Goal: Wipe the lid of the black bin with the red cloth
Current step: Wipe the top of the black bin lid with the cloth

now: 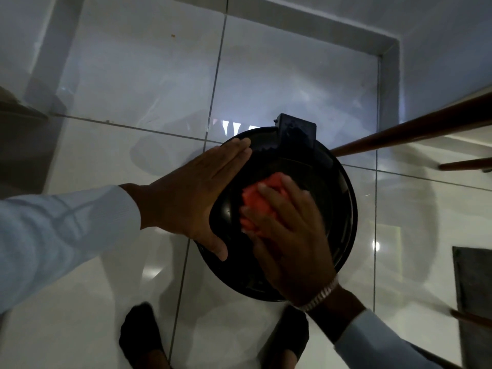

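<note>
The round lid of the black bin (pixel 338 198) fills the middle of the view, seen from straight above, with its hinge block (pixel 296 134) at the far edge. My left hand (pixel 194 193) lies flat against the lid's left rim, fingers straight, thumb on the near edge. My right hand (pixel 287 235) presses the bunched red cloth (pixel 258 201) onto the lid's centre; the cloth shows above and left of my fingers and the rest is hidden under the hand. A metal watch band sits on my right wrist.
The bin stands on glossy white floor tiles (pixel 266 75) near a wall corner at the top right. Dark wooden legs (pixel 415 126) slant in from the right. A dark mat (pixel 474 294) lies at the right edge. My two dark-socked feet (pixel 141 336) are below the bin.
</note>
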